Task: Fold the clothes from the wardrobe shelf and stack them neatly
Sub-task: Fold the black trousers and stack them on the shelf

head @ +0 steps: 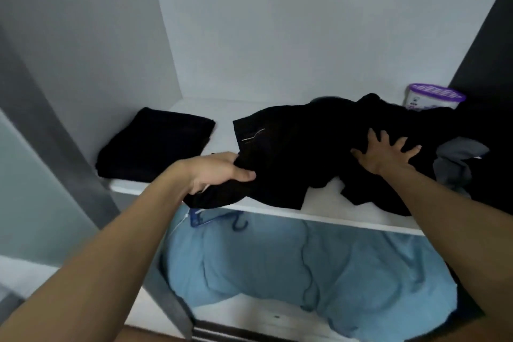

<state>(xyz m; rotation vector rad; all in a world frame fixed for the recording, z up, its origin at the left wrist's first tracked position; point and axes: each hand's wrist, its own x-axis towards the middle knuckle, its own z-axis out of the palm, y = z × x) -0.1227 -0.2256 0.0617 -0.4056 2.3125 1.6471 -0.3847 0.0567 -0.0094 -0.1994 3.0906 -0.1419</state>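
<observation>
As the left hand (219, 172) pinches the black garment (299, 147), right hand (385, 153) spread flat, a purple-lidded tub (433, 98) stands behind

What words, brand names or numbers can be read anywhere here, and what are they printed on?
No text can be read in this view.
Purple-lidded white tub, back right: it carries a printed label, too blurred to read.
Black garment: only a pale stitched line, no lettering.
</observation>
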